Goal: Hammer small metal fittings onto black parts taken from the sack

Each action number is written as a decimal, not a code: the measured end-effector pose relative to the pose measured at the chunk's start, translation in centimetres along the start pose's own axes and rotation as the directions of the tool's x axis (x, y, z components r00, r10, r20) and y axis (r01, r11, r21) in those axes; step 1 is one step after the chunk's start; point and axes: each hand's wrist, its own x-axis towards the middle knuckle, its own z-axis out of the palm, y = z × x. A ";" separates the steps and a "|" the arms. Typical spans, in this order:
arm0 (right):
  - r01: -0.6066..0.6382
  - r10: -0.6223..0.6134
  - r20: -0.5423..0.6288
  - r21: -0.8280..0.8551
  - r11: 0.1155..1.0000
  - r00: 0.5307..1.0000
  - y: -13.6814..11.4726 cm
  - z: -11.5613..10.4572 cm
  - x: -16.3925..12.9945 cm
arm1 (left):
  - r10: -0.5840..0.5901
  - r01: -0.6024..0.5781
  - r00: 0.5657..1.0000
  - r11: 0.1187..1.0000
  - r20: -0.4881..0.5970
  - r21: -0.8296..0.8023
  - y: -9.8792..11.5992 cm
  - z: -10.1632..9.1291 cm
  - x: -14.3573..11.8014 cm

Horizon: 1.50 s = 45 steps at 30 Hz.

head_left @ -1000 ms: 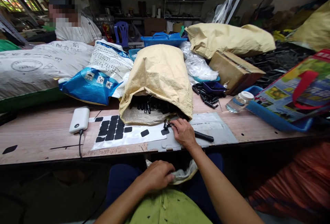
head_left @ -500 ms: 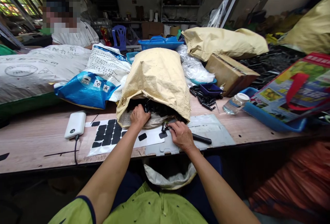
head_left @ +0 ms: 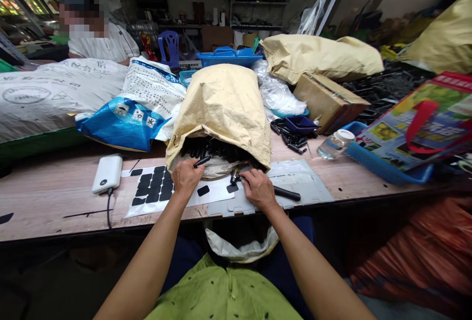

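Near the centre of the frame the left hand (head_left: 187, 177) pinches a short black rod-shaped part (head_left: 203, 161) between thumb and fingertips, just at the open mouth of the tan paper sack (head_left: 223, 108), which lies on its side on the wooden table (head_left: 55, 197) with more black parts (head_left: 217, 149) showing inside it. Just to the right, the right hand (head_left: 258, 189) is closed around a dark tool (head_left: 285, 193) whose handle sticks out toward the right; its small metal tip (head_left: 233, 177) points left, resting on a grey flat panel (head_left: 295, 182) (what kind of tool it is cannot be told). Below and left of the sack lies a white sheet with black pads (head_left: 158, 187), touched by the left hand's heel. Further left sits a white power bank (head_left: 107, 173) with its cable hanging over the table edge. At the right of the frame a clear plastic bottle (head_left: 335, 144) lies beside a blue tray (head_left: 383, 167). In the upper left another person (head_left: 99, 40) sits behind white and blue sacks (head_left: 136, 108).
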 end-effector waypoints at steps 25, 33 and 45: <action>-0.002 0.001 0.032 0.028 1.000 0.999 0.1 -0.3 0.7 | 0.448 -0.345 0.861 0.862 0.241 -0.371 -1.3 2.3 -5.2; 0.034 -0.016 -0.055 0.339 0.940 0.998 -3.2 -2.3 0.6 | 0.446 -0.332 0.878 0.830 0.175 -0.448 -1.6 2.4 -5.2; 0.125 -0.139 0.037 0.247 0.961 0.990 -6.4 -2.2 -0.3 | 0.407 -0.304 0.890 0.867 0.206 -0.395 -1.3 2.5 -5.1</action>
